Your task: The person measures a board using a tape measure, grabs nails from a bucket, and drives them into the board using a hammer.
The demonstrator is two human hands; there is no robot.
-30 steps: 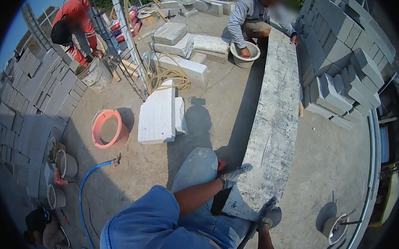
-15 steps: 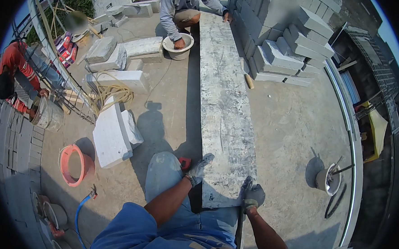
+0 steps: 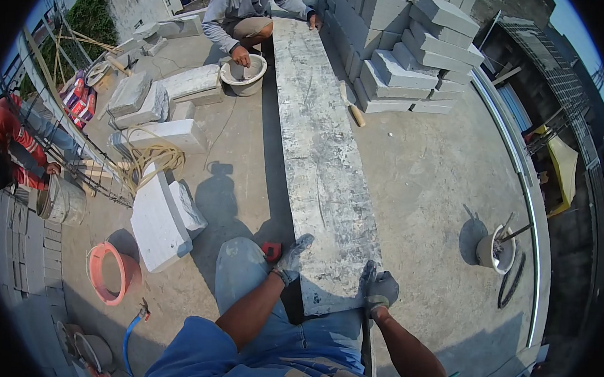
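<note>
A long plank (image 3: 327, 169), pale and smeared with grey, stretches away in front of me. My left hand (image 3: 289, 261), in a grey glove, is closed on its left edge near the close end. On the opposite edge, my gloved right hand (image 3: 381, 288) is closed round the plank too, thumb side up. The undersides of both hands are hidden. A red tape measure (image 3: 271, 251) sits beside my left hand, by my knee. At the far end, a crouching co-worker (image 3: 239, 14) has one hand on the plank and the other over a mortar bucket (image 3: 244, 80).
Stacked blocks (image 3: 421, 58) stand right of the plank, near a wooden-handled tool (image 3: 356, 115). A bucket with tools (image 3: 497, 252) is farther right. Left are cut blocks (image 3: 160, 222), a coiled hose (image 3: 153, 163), an orange bucket (image 3: 114, 274) and another worker (image 3: 18, 139).
My view has turned slightly, so most of the scene sits farther left. The co-worker's hand has risen from inside the bucket to above it. My hands keep their places on the plank.
</note>
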